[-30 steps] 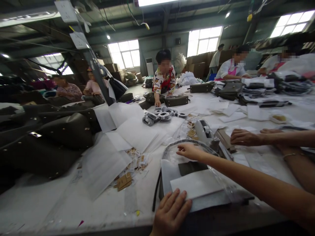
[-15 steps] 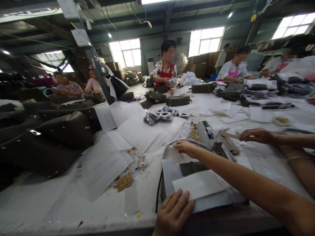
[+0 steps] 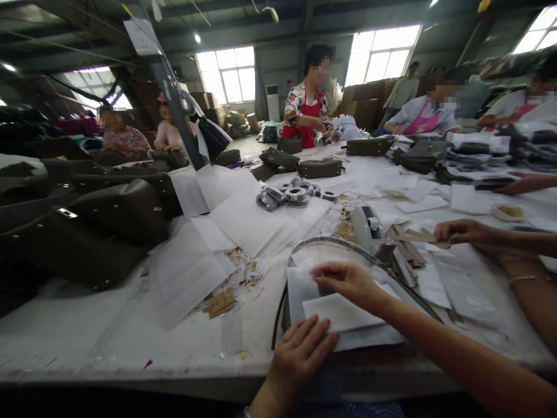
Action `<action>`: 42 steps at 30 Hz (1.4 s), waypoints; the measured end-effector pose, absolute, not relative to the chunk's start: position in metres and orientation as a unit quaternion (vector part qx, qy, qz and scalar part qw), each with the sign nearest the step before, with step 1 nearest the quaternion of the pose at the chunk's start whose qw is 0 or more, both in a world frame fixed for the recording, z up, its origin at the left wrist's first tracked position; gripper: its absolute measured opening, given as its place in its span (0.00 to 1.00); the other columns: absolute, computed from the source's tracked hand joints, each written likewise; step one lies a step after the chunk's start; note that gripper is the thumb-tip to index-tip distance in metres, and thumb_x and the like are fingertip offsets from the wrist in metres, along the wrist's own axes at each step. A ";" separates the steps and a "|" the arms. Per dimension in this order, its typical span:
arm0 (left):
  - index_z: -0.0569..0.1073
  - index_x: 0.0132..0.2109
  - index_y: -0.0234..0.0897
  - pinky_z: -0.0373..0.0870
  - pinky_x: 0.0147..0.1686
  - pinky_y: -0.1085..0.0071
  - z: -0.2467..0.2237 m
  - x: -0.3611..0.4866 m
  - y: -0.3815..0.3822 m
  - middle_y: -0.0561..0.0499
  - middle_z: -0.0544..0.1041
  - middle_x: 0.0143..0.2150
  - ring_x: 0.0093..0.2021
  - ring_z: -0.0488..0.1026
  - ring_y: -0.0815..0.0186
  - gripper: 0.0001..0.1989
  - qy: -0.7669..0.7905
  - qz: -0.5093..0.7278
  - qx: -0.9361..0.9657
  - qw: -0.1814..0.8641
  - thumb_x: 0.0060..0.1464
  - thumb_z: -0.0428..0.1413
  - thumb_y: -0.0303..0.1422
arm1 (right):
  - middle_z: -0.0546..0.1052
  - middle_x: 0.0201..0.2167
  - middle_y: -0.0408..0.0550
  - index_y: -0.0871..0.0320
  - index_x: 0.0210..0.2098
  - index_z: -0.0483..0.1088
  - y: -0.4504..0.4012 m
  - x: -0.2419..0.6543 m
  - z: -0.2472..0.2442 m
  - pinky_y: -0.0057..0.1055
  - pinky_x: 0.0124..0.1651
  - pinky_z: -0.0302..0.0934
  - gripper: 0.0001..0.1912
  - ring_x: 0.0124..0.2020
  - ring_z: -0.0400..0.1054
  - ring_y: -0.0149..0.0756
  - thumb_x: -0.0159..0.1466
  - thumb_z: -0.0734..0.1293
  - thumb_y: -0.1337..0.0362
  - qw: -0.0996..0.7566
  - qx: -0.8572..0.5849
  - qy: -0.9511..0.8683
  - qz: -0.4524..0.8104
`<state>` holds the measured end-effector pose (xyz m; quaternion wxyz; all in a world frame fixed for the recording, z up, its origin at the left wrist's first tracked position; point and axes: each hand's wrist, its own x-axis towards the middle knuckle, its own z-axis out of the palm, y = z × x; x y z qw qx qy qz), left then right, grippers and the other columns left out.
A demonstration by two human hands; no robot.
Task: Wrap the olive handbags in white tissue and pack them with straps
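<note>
Wrapping work at the front edge, one grip unclear

Closest to me on the feed, the left hand lies with fingers lightly spread, tips resting on the lower left part of a folded white sheet. That sheet sits on a wider pale sheet, close to the front edge of the white table. Just beyond, the right hand reaches over the same stack, fingers bunched and bent; I cannot tell from here whether they pinch anything. A curved strap arches behind the stack.

I read the step in hand as laying or wrapping the stack, the left steadying while the right works on top. The next move, I judge, calls for a light, flat left palm so the folded sheet doesn't slide, and for the right fingers to find a clean edge before drawing anything across.

Past the strap I have what looks like a tape dispenser, and to its right a co-worker's hand holding a thin strip. Brown tags lie off to the left, apart from the stack. Farther out come wrapped rings, then a dark bag, and a person in a red apron
</note>
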<state>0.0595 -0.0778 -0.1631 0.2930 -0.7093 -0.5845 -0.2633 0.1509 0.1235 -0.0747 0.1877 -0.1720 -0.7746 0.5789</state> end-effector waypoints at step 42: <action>0.65 0.64 0.35 0.73 0.58 0.62 -0.170 0.058 -0.081 0.48 0.73 0.62 0.65 0.65 0.59 0.21 -0.596 -0.284 -0.715 0.230 0.67 0.44 0.24 | 0.82 0.44 0.50 0.53 0.41 0.79 0.151 0.131 -0.105 0.51 0.68 0.42 0.15 0.49 0.74 0.44 0.70 0.59 0.62 -0.041 -0.103 -0.973 0.202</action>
